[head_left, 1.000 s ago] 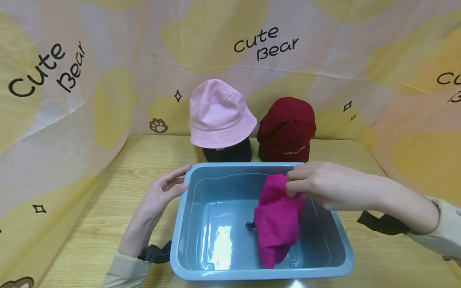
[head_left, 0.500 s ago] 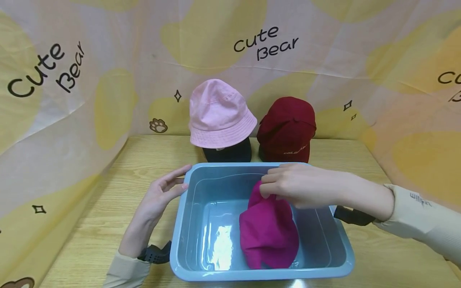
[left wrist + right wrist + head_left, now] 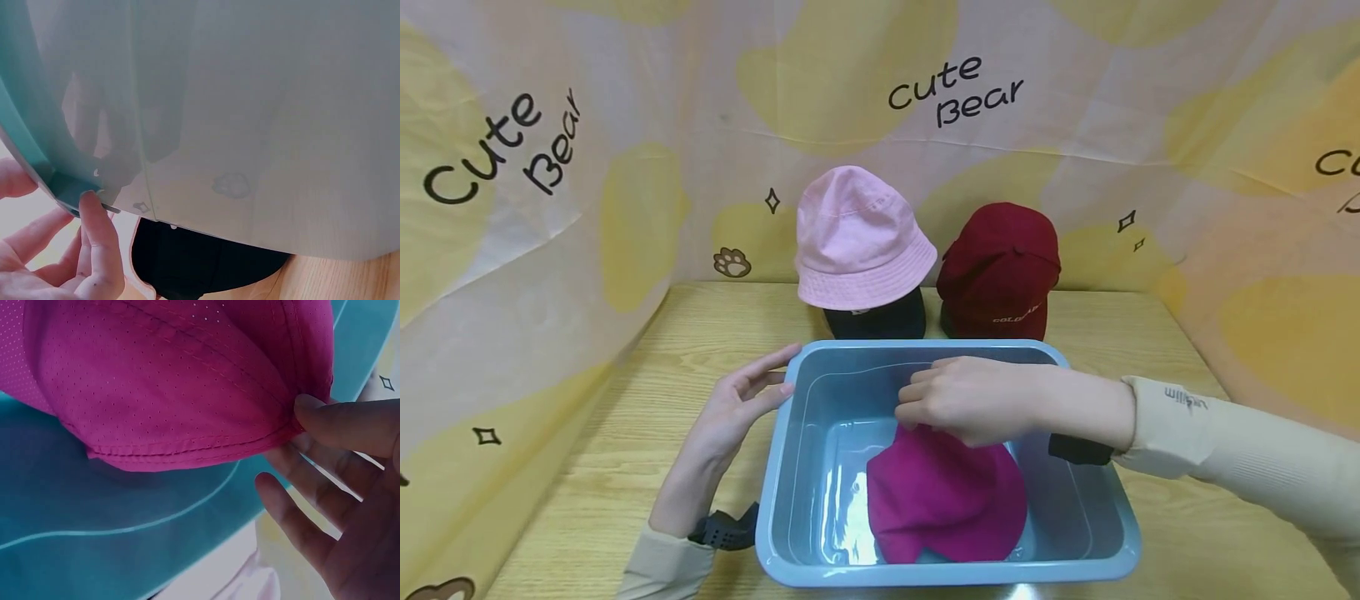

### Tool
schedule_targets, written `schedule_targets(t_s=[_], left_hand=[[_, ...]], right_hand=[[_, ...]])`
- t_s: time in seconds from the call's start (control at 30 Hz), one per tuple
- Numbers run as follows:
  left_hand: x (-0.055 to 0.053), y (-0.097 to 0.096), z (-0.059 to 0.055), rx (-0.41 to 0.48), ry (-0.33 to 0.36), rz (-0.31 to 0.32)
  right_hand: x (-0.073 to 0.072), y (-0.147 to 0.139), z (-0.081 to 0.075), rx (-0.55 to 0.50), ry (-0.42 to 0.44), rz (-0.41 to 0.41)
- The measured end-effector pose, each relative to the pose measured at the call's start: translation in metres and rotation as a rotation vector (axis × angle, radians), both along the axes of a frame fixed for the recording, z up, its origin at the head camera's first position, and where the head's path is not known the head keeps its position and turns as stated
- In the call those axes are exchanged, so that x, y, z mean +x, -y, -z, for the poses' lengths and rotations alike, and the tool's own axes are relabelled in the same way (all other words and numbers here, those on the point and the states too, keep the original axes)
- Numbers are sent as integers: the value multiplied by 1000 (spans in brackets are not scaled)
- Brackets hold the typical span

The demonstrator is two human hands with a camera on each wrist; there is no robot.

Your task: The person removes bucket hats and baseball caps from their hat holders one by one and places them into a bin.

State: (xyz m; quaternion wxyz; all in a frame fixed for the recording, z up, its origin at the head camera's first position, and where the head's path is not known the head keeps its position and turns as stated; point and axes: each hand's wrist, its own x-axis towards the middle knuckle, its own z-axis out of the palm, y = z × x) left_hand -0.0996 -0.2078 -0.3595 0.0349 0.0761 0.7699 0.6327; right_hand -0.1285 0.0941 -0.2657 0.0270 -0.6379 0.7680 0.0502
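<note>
A magenta cap (image 3: 951, 500) hangs in the blue plastic basin (image 3: 820, 575), its lower part close to the basin's floor. My right hand (image 3: 977, 400) reaches over the basin and pinches the cap's edge. In the right wrist view, the right hand's thumb (image 3: 350, 422) presses the stitched edge of the perforated cap (image 3: 169, 394) against the fingers behind it. My left hand (image 3: 733, 408) holds the basin's rim at the far left corner. From the left wrist, one finger of the left hand (image 3: 69, 256) shows under the rim.
Behind the basin stand a pink bucket hat (image 3: 857, 242) on top of a black cap (image 3: 880, 317) and, to its right, a dark red cap (image 3: 1000, 258) over something dark. A printed cloth (image 3: 715, 150) surrounds the wooden table (image 3: 715, 317).
My right hand has moved left and slightly toward me with the magenta cap, which now spreads wider inside the basin. The left hand stays on the rim.
</note>
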Motion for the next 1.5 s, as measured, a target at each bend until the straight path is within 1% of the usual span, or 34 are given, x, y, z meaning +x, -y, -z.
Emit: schedule_targets(t_s=[0.17, 0.47, 0.8, 0.97, 1.13, 1.3, 1.5], left_hand=[[0, 0, 0, 0, 1, -1], [0, 0, 1, -2, -4, 0], [0, 1, 1, 5, -3, 6], [0, 1, 1, 8, -3, 7], [1, 0, 1, 9, 0, 7], [2, 0, 2, 7, -5, 6], [2, 0, 1, -1, -8, 3]], right_hand=[[-1, 8, 5, 34, 19, 11], [-1, 17, 12, 99, 79, 45], [-2, 23, 18, 110, 102, 54], [-3, 25, 21, 101, 108, 50], [-4, 23, 21, 77, 123, 60], [-5, 19, 15, 41, 125, 61], [-5, 12, 6, -24, 100, 51]])
